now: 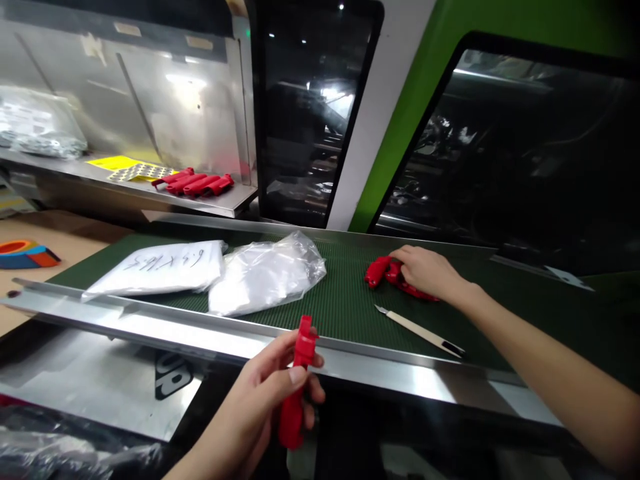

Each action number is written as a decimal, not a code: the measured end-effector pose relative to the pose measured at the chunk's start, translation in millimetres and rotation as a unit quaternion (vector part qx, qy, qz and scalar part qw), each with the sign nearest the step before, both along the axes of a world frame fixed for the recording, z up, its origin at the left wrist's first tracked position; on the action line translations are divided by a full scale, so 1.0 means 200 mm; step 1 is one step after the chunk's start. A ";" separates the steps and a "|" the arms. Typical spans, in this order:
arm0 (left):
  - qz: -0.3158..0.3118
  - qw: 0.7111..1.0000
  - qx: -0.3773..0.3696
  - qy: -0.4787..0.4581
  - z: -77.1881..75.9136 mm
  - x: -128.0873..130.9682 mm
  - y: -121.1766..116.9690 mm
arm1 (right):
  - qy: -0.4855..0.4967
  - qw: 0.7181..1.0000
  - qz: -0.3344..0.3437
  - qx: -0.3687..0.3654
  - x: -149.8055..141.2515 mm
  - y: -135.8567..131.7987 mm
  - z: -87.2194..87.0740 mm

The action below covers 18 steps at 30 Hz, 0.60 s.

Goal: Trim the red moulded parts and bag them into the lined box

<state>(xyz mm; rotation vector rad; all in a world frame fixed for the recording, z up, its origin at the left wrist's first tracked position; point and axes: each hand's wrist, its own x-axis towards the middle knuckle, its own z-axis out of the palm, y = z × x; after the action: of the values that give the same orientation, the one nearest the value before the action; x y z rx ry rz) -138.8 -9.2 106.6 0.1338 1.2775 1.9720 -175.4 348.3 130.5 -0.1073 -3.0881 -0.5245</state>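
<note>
My left hand grips a long red plastic part upright, in front of the metal rail of the conveyor. My right hand reaches out over the green conveyor belt and rests on a small heap of red plastic parts, fingers curled over them. A thin craft knife with a pale handle lies on the belt just in front of my right hand.
Two clear plastic bags lie on the belt at left, one flat with writing, one crumpled. A steel shelf behind holds a row of red parts and a yellow sheet. Tape rolls sit far left. Dark machine windows stand behind.
</note>
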 end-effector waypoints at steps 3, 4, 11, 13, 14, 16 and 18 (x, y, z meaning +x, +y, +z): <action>0.015 0.999 0.020 -0.022 -0.02 0.05 -0.06 | -0.007 1.000 -0.017 -0.006 -0.04 0.04 -0.01; 0.013 0.999 0.022 -0.030 -0.04 0.07 -0.08 | -0.009 1.000 -0.019 -0.007 -0.05 0.04 -0.02; 0.027 0.996 0.054 -0.069 -0.10 0.11 -0.17 | -0.044 0.994 0.100 -0.023 -0.10 -0.09 -0.05; 0.038 0.995 0.055 -0.070 -0.10 0.13 -0.18 | -0.068 0.987 0.143 -0.018 -0.10 -0.12 -0.07; 0.043 0.995 0.056 -0.072 -0.10 0.14 -0.18 | -0.076 0.984 0.158 -0.014 -0.09 -0.13 -0.07; 0.051 0.994 0.056 -0.080 -0.10 0.16 -0.19 | -0.085 0.980 0.179 -0.007 -0.09 -0.13 -0.08; 0.054 0.993 0.053 -0.086 -0.11 0.18 -0.19 | -0.082 0.976 0.199 -0.006 -0.09 -0.13 -0.09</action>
<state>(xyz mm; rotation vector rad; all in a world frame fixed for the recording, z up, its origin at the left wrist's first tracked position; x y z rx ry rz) -103.2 -47.1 85.5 -0.0548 1.0885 2.0958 -193.8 322.2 112.1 0.5714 -3.1364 -0.5148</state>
